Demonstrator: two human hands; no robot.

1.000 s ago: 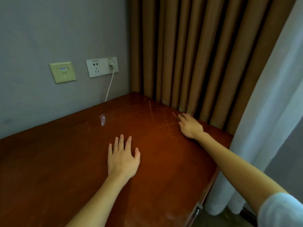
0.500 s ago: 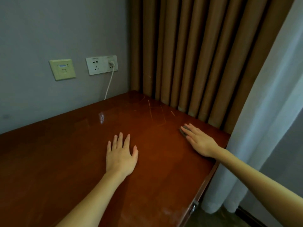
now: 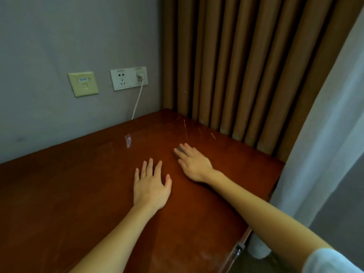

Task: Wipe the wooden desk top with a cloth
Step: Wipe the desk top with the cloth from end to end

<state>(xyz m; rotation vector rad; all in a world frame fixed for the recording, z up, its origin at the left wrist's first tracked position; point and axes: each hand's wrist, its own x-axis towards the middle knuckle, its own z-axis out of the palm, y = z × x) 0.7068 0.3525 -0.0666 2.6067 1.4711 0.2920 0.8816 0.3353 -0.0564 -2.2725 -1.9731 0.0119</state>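
Note:
The reddish-brown wooden desk top (image 3: 78,194) fills the lower left of the head view, with pale scratches near its far corner. My left hand (image 3: 150,186) lies flat on it near the middle, palm down, fingers apart, holding nothing. My right hand (image 3: 194,163) presses flat just right of and beyond the left one. A small grey cloth (image 3: 178,149) peeks out under its fingertips; most of the cloth is hidden beneath the hand.
A grey wall with a yellowish data plate (image 3: 83,84) and a white socket (image 3: 129,78) with a plugged-in white cable (image 3: 137,101) runs behind the desk. Brown curtains (image 3: 246,66) hang along the desk's right side, with a white sheer curtain (image 3: 325,144) nearer. A metal drawer latch (image 3: 238,250) sits below the front-right edge.
My right hand has slid with the cloth from the far right by the curtains leftward to beside my left hand. The left hand has stayed put.

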